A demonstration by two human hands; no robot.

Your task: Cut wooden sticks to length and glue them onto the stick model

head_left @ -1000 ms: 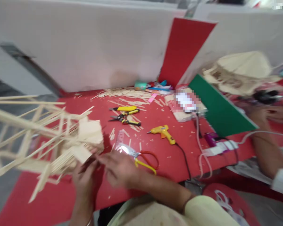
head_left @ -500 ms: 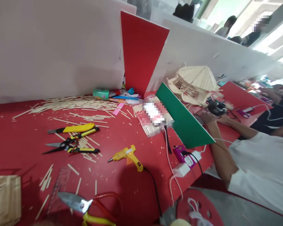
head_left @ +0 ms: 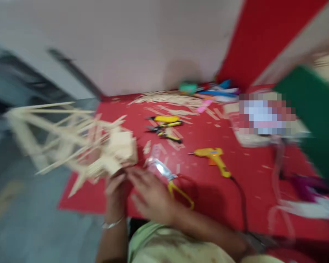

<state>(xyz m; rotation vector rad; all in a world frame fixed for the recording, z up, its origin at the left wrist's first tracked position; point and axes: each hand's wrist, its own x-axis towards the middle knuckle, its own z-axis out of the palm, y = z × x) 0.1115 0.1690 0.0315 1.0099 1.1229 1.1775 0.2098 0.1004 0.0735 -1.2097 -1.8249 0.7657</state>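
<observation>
The picture is smeared by motion. A pale model of thin wooden sticks (head_left: 79,140) juts out over the left edge of the red table (head_left: 235,171). My left hand (head_left: 115,191), with a bangle at the wrist, is at the model's near end with fingers curled against it. My right hand (head_left: 150,193) lies just right of it, fingers stretched toward the same spot. Whether either hand grips the model is blurred. Scissors with red and yellow handles (head_left: 171,179) lie right beside my right hand.
A yellow glue gun (head_left: 212,157) with a black cord lies mid-table. Yellow-handled cutters (head_left: 164,126) and loose sticks (head_left: 167,98) sit further back. A green board (head_left: 315,117), a red board (head_left: 263,40) and white partitions stand behind. Grey floor shows at left.
The view swung right toward a neighbouring person's table, then back down and left. My hands and the stick model are in sight again, much as a second ago.
</observation>
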